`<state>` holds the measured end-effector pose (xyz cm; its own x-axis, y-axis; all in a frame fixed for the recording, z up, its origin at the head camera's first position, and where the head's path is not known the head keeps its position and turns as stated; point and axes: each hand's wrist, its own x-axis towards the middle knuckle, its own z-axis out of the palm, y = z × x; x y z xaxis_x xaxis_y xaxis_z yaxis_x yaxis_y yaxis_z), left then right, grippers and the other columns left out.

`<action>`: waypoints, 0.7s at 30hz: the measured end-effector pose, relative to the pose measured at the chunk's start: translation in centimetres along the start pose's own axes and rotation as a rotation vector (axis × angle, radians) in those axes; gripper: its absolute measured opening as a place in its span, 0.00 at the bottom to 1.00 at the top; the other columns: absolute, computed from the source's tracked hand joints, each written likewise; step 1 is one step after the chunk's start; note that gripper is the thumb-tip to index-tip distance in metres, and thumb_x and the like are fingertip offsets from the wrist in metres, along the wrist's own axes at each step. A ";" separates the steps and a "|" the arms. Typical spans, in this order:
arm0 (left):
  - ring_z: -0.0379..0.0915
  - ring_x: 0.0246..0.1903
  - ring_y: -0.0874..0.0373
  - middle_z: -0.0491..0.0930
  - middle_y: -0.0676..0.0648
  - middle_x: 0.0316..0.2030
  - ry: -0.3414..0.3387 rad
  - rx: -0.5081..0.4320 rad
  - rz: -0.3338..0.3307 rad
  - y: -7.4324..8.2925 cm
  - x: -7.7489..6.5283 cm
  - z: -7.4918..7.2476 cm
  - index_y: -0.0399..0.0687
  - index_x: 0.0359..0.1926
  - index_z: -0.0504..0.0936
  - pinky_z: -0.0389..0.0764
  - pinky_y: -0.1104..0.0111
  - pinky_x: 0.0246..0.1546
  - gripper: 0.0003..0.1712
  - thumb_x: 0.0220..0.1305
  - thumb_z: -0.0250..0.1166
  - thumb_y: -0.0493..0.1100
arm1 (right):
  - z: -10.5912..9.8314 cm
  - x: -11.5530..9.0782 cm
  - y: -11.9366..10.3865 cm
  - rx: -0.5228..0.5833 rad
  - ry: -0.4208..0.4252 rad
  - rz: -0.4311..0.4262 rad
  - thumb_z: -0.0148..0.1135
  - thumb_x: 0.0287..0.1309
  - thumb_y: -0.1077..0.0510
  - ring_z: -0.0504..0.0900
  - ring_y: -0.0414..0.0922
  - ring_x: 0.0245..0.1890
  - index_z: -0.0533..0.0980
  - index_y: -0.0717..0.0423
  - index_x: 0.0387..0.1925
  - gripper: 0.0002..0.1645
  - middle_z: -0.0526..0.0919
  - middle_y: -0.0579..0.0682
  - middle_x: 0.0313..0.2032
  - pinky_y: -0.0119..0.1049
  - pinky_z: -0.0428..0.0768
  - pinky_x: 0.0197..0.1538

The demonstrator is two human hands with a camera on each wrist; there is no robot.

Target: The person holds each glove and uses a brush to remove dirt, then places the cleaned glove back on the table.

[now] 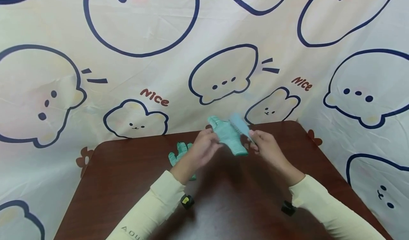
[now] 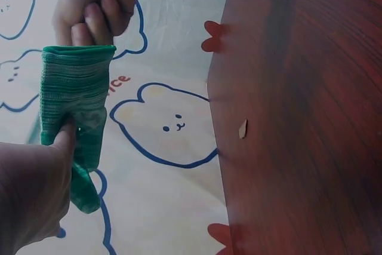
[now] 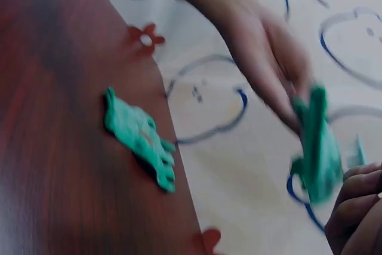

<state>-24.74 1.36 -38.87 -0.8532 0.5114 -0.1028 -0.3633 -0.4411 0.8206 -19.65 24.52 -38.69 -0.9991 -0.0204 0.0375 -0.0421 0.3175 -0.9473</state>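
Note:
My left hand (image 1: 204, 147) pinches a green knitted glove (image 1: 227, 135), raised above the far part of the table. In the left wrist view the thumb presses on the glove (image 2: 77, 88), its cuff uppermost in that picture. My right hand (image 1: 267, 147) grips a light blue brush (image 1: 239, 124) by its handle, the bristle side against or close to the glove's face. The right wrist view shows the held glove (image 3: 319, 153) blurred, and the brush (image 3: 357, 153) mostly hidden there. A second green glove (image 3: 140, 132) lies flat on the table, partly behind my left forearm in the head view.
The dark red-brown table (image 1: 134, 186) ends just beyond the hands at a patterned cloth wall (image 1: 179, 76). A small pale chip (image 2: 243, 129) lies near the table edge. Black wrist devices (image 1: 187, 201) sit at both cuffs.

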 end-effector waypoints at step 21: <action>0.52 0.77 0.51 0.56 0.47 0.78 -0.039 0.027 -0.035 -0.6 0.4 0.3 0.42 0.79 0.53 0.55 0.48 0.78 0.38 0.69 0.42 0.24 | 0.1 0.3 0.6 -0.170 0.059 0.015 0.47 0.76 0.36 0.63 0.43 0.23 0.70 0.60 0.31 0.31 0.68 0.49 0.23 0.35 0.65 0.26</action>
<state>-24.79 2.07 -39.25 -0.8247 0.5548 -0.1096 -0.3818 -0.4032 0.8317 -20.00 24.58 -39.27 -0.9981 0.0391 0.0473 -0.0232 0.4735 -0.8805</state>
